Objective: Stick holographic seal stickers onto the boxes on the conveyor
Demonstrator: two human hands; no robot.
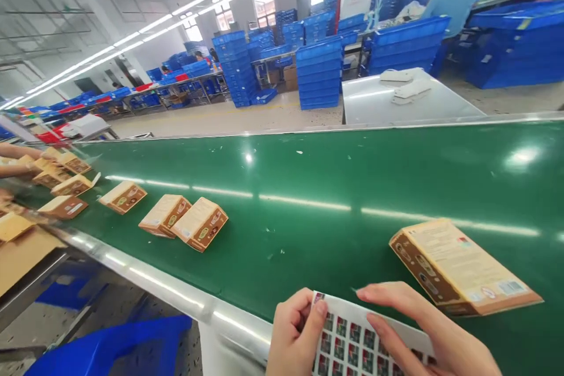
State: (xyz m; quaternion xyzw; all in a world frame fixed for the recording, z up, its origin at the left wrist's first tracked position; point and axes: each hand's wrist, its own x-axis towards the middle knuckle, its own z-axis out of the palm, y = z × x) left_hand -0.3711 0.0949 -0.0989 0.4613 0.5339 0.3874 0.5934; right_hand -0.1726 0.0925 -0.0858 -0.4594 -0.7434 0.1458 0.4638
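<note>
A sheet of small square stickers (339,343) is pinched at its upper left corner by my left hand (295,332), thumb on top. Rows of dark, red-marked squares cover the white backing. Over the sheet's upper right part reaches my right hand (423,329), index finger and thumb apart. Something pale, perhaps a fingernail or a sticker, shows at the index fingertip; I cannot tell which. Just beyond my right hand, a brown and cream carton (462,264) lies on the green conveyor belt (299,258). The lower parts of both hands are cut off by the frame.
Further left on the belt lie more cartons, including a nearby one (201,224). Another person's arms (17,161) reach among cartons at the far left. A metal rail (176,299) edges the belt. Beyond stand a metal table (409,106) and stacked blue crates (319,73).
</note>
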